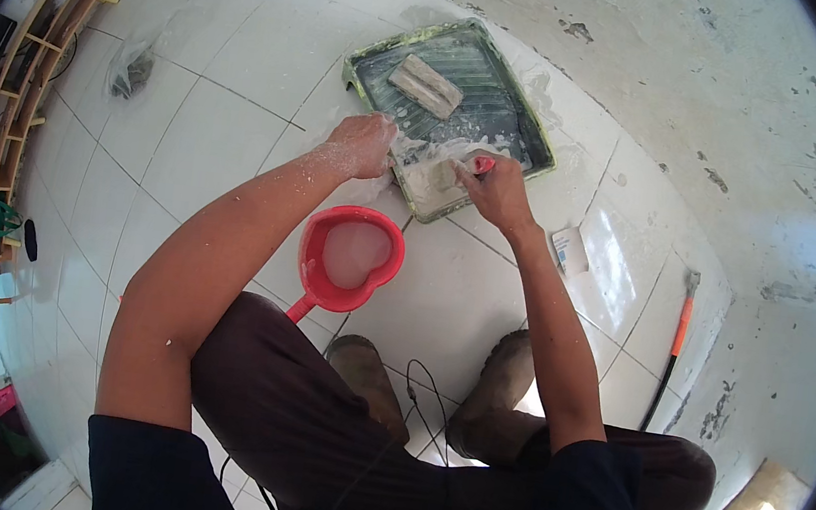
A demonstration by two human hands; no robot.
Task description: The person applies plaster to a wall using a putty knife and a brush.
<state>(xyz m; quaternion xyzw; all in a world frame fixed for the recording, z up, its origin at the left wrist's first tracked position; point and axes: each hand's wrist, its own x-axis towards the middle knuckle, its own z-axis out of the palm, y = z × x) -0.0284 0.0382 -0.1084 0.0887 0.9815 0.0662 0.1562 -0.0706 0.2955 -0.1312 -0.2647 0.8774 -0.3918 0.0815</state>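
Observation:
A dark green paint tray [534, 118] with a yellowish, paste-smeared rim lies on the floor before me. White paste [429, 185] fills its near end. My left hand [362, 145], dusted white, is closed at the tray's left rim; its fingertips are partly hidden. Over the near end, my right hand [502, 193] grips a putty knife by its red handle [483, 165]; the blade is mostly hidden in the paste. A grey, caked block [426, 86] rests on the tray's ribbed slope. Below my left hand stands a red heart-shaped dipper [392, 275] with cloudy whitish liquid [356, 253].
White floor tiles surround the tray, with a patchy wall [630, 69] behind. To the right are a small white box [570, 251] and an orange-and-black handled tool [681, 332]. A thin cable [410, 386] runs between my boots. Far left are a plastic bag [132, 72] and wooden shelf [18, 100].

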